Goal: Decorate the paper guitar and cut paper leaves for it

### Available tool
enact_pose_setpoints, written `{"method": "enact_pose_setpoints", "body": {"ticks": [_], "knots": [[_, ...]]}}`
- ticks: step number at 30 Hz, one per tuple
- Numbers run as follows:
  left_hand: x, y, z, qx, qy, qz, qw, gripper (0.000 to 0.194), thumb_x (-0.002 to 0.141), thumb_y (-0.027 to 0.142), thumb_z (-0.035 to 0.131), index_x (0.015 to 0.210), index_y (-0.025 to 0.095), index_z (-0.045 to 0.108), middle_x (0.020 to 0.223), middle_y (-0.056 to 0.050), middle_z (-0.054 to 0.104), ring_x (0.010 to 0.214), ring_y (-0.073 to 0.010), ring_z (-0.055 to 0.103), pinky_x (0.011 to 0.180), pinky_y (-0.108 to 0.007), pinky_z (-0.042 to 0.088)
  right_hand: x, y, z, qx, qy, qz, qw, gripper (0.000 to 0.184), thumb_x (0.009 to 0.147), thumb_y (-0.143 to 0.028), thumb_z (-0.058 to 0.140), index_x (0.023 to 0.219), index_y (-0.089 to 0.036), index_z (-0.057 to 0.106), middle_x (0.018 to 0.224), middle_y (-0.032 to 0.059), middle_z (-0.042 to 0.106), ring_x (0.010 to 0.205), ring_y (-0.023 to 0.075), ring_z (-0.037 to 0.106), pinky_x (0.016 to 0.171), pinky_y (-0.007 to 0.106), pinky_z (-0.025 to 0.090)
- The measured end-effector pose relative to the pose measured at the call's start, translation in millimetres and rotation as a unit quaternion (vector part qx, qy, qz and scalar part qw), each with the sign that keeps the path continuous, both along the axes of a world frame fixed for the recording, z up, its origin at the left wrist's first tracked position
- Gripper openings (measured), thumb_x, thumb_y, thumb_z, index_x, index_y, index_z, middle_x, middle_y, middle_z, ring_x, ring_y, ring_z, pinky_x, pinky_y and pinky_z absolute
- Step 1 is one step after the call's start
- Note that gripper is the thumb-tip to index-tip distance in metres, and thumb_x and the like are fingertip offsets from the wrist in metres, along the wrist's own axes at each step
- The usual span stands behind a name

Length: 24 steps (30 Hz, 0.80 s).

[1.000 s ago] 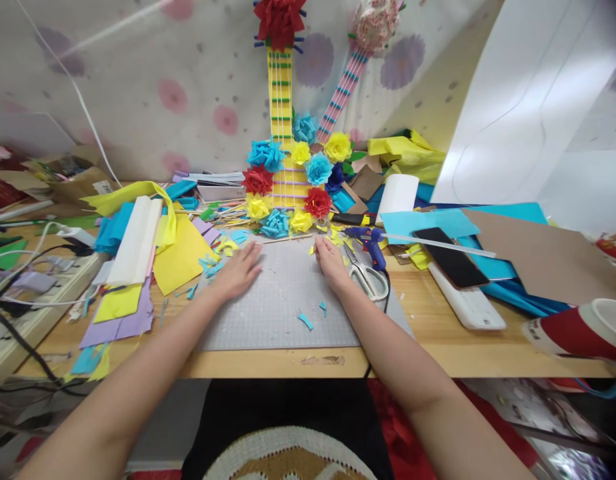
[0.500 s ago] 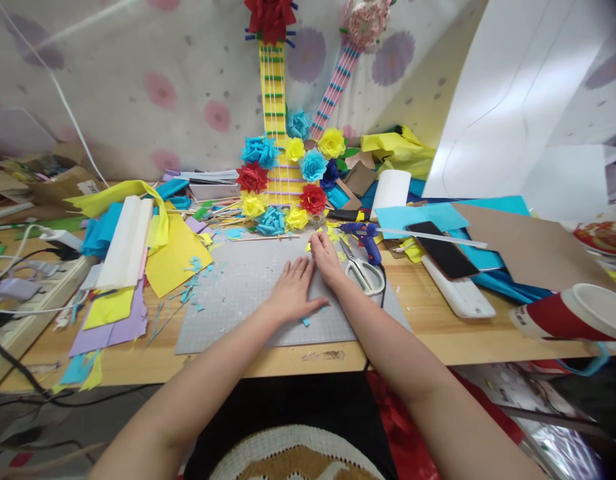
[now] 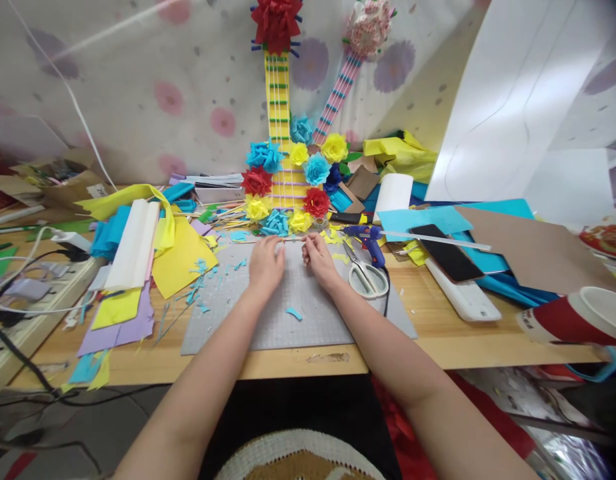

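Observation:
At the far edge of the grey cutting mat [image 3: 228, 327], a thin wooden stick [image 3: 294, 239] runs crosswise between my hands. My left hand [image 3: 267, 263] is curled around its left part, the fingertips partly hidden behind the hand. At its other end, my right hand [image 3: 319, 259] has the fingers closed in a pinch. Just beyond them stands a yellow paper guitar [image 3: 279, 127] trimmed with red, blue and yellow paper flowers. A small blue paper scrap [image 3: 293, 313] lies on the mat, nearer to me.
Right of my right hand lie scissors [image 3: 368, 280] and a blue glue gun [image 3: 367, 241]. Farther right are a phone [image 3: 445, 252] and a red-and-white cup [image 3: 578, 315]. Crepe paper [image 3: 131, 247] and a power strip [image 3: 43, 313] occupy the left side.
My left hand has lifted from flat on the mat and moved left and away from me, curling at the stick. My right hand has stayed near the far edge, fingers closed.

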State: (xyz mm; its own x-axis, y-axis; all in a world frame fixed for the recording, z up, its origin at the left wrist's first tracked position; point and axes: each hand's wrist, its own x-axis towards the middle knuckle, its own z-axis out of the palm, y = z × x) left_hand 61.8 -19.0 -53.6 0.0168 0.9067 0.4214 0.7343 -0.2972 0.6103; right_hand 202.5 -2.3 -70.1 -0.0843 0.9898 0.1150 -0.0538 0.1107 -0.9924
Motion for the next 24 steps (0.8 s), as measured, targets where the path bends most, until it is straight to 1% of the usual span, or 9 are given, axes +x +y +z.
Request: {"method": "enact_pose_setpoints", "body": {"ticks": [1,3,6,10,13,15,19,21,24], "knots": [[11,0,-3.2,-0.018,-0.077,-0.025,0.997,0.035,0.083,0.028,0.043,0.112,0.013,0.057,0.117,-0.013,0.058,0.112,-0.0224,0.051,0.099,-0.039,0.036,-3,-2,-0.6,-0.001,0.005,0.013,1.000,0.021,0.083,-0.045,0.038,0.086,-0.024,0.039,0.056,-0.0080,0.035,0.043,0.0070,0.032,0.042,0.019,0.029],[27,1,-10.5,-0.058,-0.214,-0.072,0.972,0.037,0.083,0.032,0.046,0.114,0.014,0.055,0.118,-0.011,0.058,0.108,-0.0197,0.054,0.094,-0.034,0.041,-10,-5,-3.0,-0.004,0.001,0.045,0.999,0.021,0.082,-0.044,0.041,0.083,-0.023,0.041,0.053,-0.0080,0.036,0.040,0.0063,0.031,0.039,0.019,0.027],[28,3,-17.0,-0.123,-0.344,-0.119,0.923,0.034,0.081,0.038,0.049,0.104,0.016,0.061,0.106,-0.008,0.064,0.096,-0.0185,0.060,0.087,-0.032,0.045,-14,-7,-6.9,-0.005,-0.036,0.098,0.995,0.021,0.082,-0.041,0.042,0.077,-0.021,0.043,0.052,-0.0075,0.040,0.039,0.0058,0.035,0.038,0.019,0.029],[11,3,-11.5,-0.161,-0.482,-0.109,0.854,0.034,0.077,0.044,0.053,0.089,0.014,0.065,0.093,-0.008,0.068,0.086,-0.0172,0.063,0.082,-0.032,0.048,-11,-6,-8.2,0.000,-0.079,0.116,0.990,0.018,0.080,-0.037,0.044,0.081,-0.020,0.047,0.058,-0.0061,0.049,0.043,0.0053,0.043,0.042,0.018,0.036],[1,3,-4.7,-0.182,-0.538,-0.086,0.818,0.030,0.075,0.041,0.057,0.086,0.013,0.063,0.089,-0.009,0.069,0.083,-0.0166,0.065,0.081,-0.033,0.049,-6,-7,-6.4,0.002,-0.107,0.100,0.989,0.016,0.078,-0.033,0.046,0.082,-0.019,0.050,0.061,-0.0051,0.053,0.043,0.0049,0.045,0.044,0.018,0.038],[-1,3,-2.3,-0.202,-0.550,-0.071,0.807,0.028,0.076,0.038,0.058,0.086,0.012,0.062,0.086,-0.010,0.069,0.078,-0.0161,0.066,0.077,-0.032,0.050,-4,-9,-4.5,-0.011,-0.124,0.098,0.987,0.014,0.077,-0.032,0.048,0.079,-0.018,0.051,0.062,-0.0039,0.055,0.044,0.0054,0.047,0.043,0.018,0.038],[-1,3,-1.7,-0.203,-0.557,-0.045,0.805,0.026,0.074,0.035,0.060,0.085,0.012,0.062,0.084,-0.009,0.069,0.074,-0.0148,0.066,0.072,-0.029,0.052,-3,-14,-0.2,-0.026,-0.177,0.097,0.979,0.015,0.077,-0.031,0.050,0.075,-0.017,0.054,0.063,-0.0016,0.060,0.046,0.0070,0.051,0.046,0.020,0.039],[0,3,-2.4,-0.199,-0.555,-0.054,0.806,0.026,0.072,0.034,0.063,0.085,0.012,0.062,0.084,-0.008,0.068,0.075,-0.0150,0.066,0.071,-0.030,0.052,-2,-16,1.3,-0.010,-0.213,0.096,0.972,0.017,0.077,-0.032,0.051,0.075,-0.017,0.058,0.063,-0.0013,0.061,0.046,0.0073,0.049,0.049,0.021,0.039],[3,3,-5.3,-0.195,-0.539,-0.096,0.814,0.028,0.066,0.034,0.067,0.085,0.013,0.063,0.083,-0.007,0.067,0.075,-0.0150,0.065,0.075,-0.032,0.051,-1,-16,2.0,0.025,-0.273,0.079,0.958,0.019,0.077,-0.031,0.052,0.072,-0.016,0.063,0.061,-0.0008,0.061,0.049,0.0088,0.049,0.054,0.023,0.039]]}}
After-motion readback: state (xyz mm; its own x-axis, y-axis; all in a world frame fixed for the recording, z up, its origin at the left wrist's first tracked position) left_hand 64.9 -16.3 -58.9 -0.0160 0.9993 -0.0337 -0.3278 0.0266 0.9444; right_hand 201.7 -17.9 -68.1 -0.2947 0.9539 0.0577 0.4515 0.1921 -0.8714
